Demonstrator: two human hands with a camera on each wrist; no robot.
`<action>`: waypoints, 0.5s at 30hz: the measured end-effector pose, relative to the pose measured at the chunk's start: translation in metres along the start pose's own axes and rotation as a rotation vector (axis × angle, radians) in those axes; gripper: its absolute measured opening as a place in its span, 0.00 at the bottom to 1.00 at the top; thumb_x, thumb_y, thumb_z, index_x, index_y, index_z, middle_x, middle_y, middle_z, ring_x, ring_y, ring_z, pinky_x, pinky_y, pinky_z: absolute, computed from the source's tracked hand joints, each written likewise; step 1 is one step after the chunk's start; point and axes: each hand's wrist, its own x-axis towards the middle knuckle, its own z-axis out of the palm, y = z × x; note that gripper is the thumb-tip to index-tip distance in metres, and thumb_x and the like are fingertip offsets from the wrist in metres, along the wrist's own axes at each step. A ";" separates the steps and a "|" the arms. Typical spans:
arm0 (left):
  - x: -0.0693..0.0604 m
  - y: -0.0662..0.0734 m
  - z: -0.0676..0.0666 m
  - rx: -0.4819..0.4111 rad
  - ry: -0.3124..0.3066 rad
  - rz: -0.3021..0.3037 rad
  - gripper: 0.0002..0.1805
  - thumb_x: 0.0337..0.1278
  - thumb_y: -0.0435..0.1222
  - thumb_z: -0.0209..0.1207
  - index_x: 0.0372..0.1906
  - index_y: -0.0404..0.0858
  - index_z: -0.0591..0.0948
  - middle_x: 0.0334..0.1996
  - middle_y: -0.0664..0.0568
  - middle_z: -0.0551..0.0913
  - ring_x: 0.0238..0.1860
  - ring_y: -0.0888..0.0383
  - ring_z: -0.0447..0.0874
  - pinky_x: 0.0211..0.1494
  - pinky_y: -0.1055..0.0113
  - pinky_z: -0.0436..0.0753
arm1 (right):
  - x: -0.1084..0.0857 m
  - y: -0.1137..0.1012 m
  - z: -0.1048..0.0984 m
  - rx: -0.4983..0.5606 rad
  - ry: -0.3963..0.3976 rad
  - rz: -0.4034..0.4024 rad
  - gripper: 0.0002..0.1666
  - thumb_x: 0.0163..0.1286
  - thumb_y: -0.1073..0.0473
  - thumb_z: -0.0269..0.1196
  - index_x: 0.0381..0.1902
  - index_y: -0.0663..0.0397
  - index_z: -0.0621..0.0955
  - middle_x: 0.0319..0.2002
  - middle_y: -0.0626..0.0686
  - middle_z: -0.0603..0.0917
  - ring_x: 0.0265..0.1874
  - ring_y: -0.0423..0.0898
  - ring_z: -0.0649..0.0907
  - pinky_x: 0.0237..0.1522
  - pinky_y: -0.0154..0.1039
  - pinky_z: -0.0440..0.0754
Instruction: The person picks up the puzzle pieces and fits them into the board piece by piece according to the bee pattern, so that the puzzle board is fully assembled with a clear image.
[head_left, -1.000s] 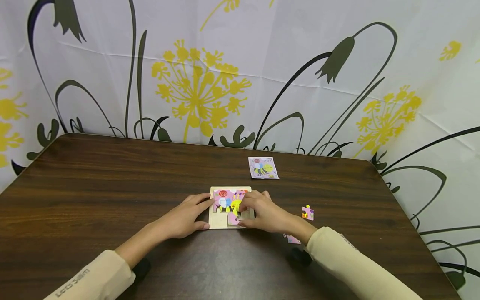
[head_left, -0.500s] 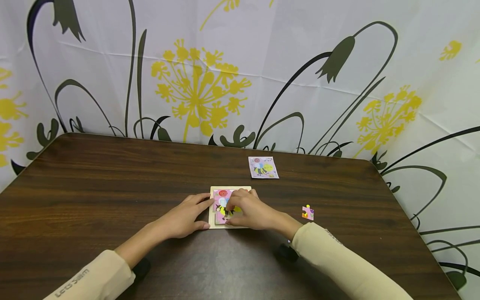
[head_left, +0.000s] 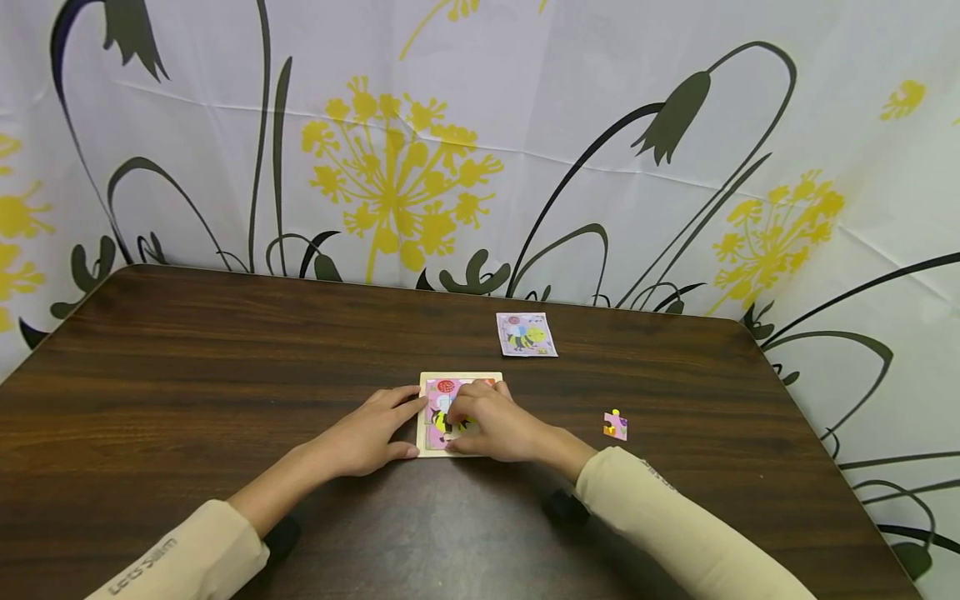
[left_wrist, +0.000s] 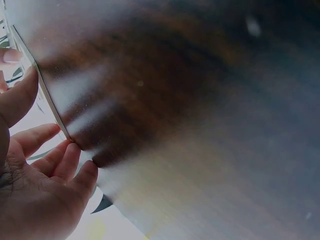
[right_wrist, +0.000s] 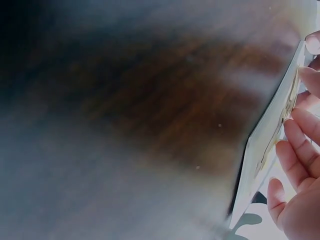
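Note:
A jigsaw board (head_left: pixel 422 446) with a pale rim and a pink bee picture lies on the table before me. My left hand (head_left: pixel 367 437) rests at its left side, with fairly straight fingers touching the rim and the thumb near the lower left corner. Over the board's right part arches my right hand (head_left: pixel 498 425). Its thumb and bent forefinger are on a pink puzzle piece (head_left: pixel 437 440) in the lower left of the board. The hand covers the lower right part. In the right wrist view, the fingers (right_wrist: pixel 295 145) are beside the board's edge.
A square picture card (head_left: pixel 527 335) of the same bee lies behind the board to the right. One loose puzzle piece (head_left: pixel 617 426) is on the dark wooden table (head_left: pixel 262 358), right of the right hand. Behind the table hangs a flower-printed cloth (head_left: pixel 465 108).
My right hand has moved left across the board with the puzzle piece, which now lies in the lower left. A second loose piece has become hidden by the right arm. My left hand stays put.

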 end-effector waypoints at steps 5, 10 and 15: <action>0.000 0.000 -0.001 0.003 0.001 0.001 0.33 0.53 0.39 0.62 0.62 0.29 0.66 0.62 0.34 0.62 0.60 0.40 0.61 0.55 0.49 0.68 | 0.001 -0.001 0.001 -0.011 0.009 -0.006 0.12 0.56 0.52 0.68 0.34 0.52 0.81 0.34 0.44 0.76 0.41 0.41 0.72 0.47 0.46 0.60; 0.000 0.000 0.000 -0.001 -0.001 0.000 0.33 0.54 0.39 0.62 0.62 0.29 0.66 0.62 0.34 0.62 0.60 0.40 0.61 0.54 0.49 0.68 | 0.002 -0.002 0.002 -0.017 0.014 -0.001 0.12 0.56 0.52 0.67 0.33 0.51 0.81 0.33 0.44 0.75 0.40 0.41 0.72 0.47 0.46 0.61; 0.000 0.000 0.000 -0.003 -0.002 -0.001 0.33 0.54 0.40 0.62 0.63 0.29 0.66 0.62 0.35 0.62 0.60 0.40 0.61 0.54 0.49 0.68 | 0.001 -0.002 0.002 -0.014 0.021 0.007 0.12 0.56 0.52 0.68 0.33 0.51 0.81 0.33 0.44 0.75 0.40 0.41 0.72 0.46 0.45 0.61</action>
